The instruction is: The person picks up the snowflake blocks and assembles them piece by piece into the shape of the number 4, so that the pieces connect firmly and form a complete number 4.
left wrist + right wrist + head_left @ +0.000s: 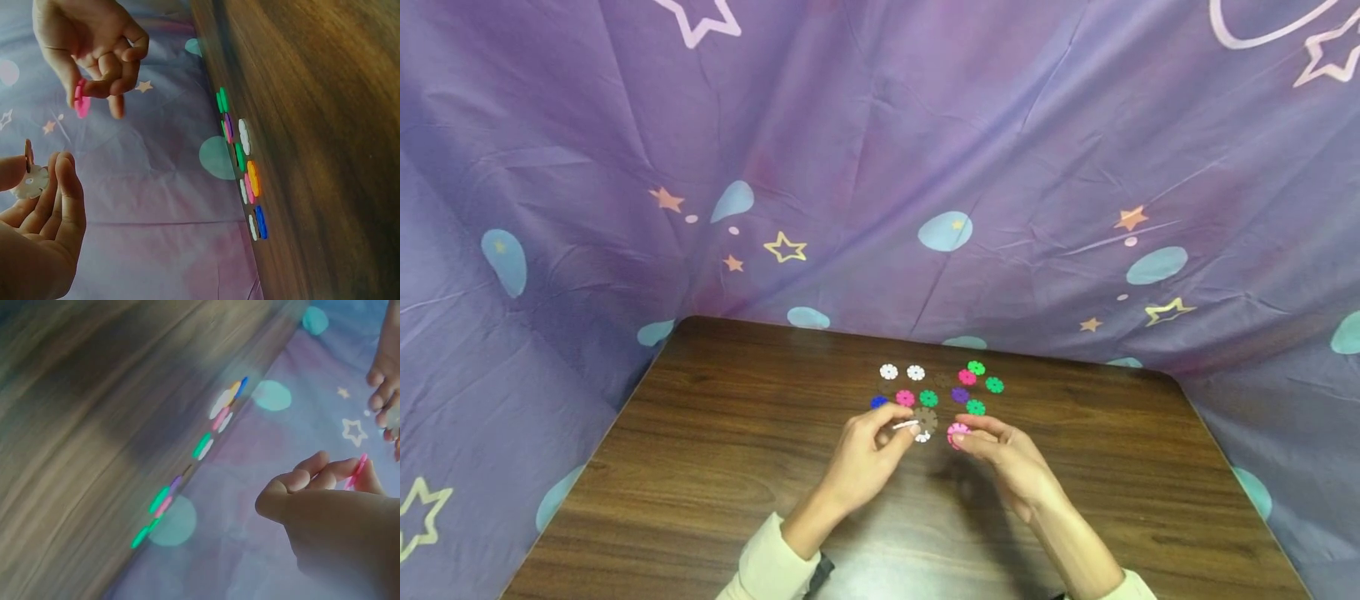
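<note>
Between thumb and fingers my left hand [867,457] pinches a white notched disc [32,182], edge-on in the head view. A brown notched disc [927,419] stands crosswise against it; whether their slots are fitted together I cannot tell. My right hand [1017,467] pinches a pink notched disc [957,434] between thumb and finger, a short way right of the brown one. Both hands are raised above the table, and the pink disc is apart from the other two. In the right wrist view, the pink disc [356,471] appears edge-on.
Several loose notched discs lie flat on the brown wooden table [715,433] beyond the hands, including white [888,372], green [928,398], purple [960,395] and blue [878,402] ones. An orange disc [253,178] shows in the left wrist view. A purple patterned cloth [880,167] hangs behind.
</note>
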Demonstrator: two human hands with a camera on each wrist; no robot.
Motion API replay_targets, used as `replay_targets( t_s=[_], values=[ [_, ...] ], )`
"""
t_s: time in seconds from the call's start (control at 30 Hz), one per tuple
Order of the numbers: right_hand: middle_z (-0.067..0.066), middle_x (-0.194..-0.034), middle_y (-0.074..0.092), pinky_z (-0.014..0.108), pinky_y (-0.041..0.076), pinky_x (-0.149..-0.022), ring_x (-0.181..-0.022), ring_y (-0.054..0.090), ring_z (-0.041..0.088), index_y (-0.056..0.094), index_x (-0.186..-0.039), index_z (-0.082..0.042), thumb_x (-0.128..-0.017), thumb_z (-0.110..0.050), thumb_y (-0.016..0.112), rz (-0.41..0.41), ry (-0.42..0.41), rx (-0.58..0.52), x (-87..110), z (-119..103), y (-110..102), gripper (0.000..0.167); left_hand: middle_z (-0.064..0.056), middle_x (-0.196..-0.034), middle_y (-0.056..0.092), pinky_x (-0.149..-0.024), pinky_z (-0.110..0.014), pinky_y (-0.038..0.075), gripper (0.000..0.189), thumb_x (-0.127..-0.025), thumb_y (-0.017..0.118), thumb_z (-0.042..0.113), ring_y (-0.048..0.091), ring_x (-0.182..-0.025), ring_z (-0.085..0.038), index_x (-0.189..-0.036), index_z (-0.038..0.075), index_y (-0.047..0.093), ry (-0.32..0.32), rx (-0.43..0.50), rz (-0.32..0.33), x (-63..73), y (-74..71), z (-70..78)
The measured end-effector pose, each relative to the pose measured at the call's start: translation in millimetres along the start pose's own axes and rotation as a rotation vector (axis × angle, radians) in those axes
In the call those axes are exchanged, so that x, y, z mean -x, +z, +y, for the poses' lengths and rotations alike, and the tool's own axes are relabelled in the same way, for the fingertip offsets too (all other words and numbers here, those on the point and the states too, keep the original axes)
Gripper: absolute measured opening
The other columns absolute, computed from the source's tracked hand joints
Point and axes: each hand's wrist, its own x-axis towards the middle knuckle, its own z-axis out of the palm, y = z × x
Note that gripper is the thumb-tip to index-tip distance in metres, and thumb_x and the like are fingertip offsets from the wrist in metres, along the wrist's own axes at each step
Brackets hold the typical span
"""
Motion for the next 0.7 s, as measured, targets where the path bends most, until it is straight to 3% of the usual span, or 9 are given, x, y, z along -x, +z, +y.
replay_targets(
  t_s=[0.37,0.6,0.7],
  values=[
    [-0.011,-0.096,0.074,0.026,0.050,-0.096,-0.098,0.067,0.007,0.047,-0.141,0.000,-0.096,-0.010,0.067,-0.022,-0.028,-0.060,11.1,-8.9,14.7,0.050,-0.003,-0.093,0.076,-0.063,-0.022,0.053,0.018,-0.095,0.071,0.014,0.057,-0.069,-0.001,-0.111,0.008,0.075,0.024,-0.015,0.030,-2.2,-2.8,-1.8],
    [-0.007,-0.092,0.074,0.019,0.052,-0.072,-0.080,0.067,0.006,0.057,-0.117,-0.006,-0.095,-0.010,0.071,0.041,-0.095,-0.120,17.8,-14.8,19.4,0.026,-0.002,-0.091,0.075,-0.062,-0.021,0.052,0.019,-0.095,0.071,0.015,0.056,-0.069,-0.003,-0.112,0.008,0.075,0.019,-0.018,0.023,-2.7,-4.0,-0.9],
    [-0.006,-0.091,0.075,0.019,0.051,-0.067,-0.074,0.065,0.006,0.060,-0.111,-0.008,-0.096,-0.010,0.070,0.052,-0.117,-0.133,20.5,-16.3,20.5,0.018,-0.001,-0.091,0.075,-0.061,-0.021,0.052,0.019,-0.095,0.071,0.015,0.056,-0.069,-0.003,-0.112,0.009,0.075,0.011,-0.016,0.019,-2.0,-4.4,-0.2]
  ],
)
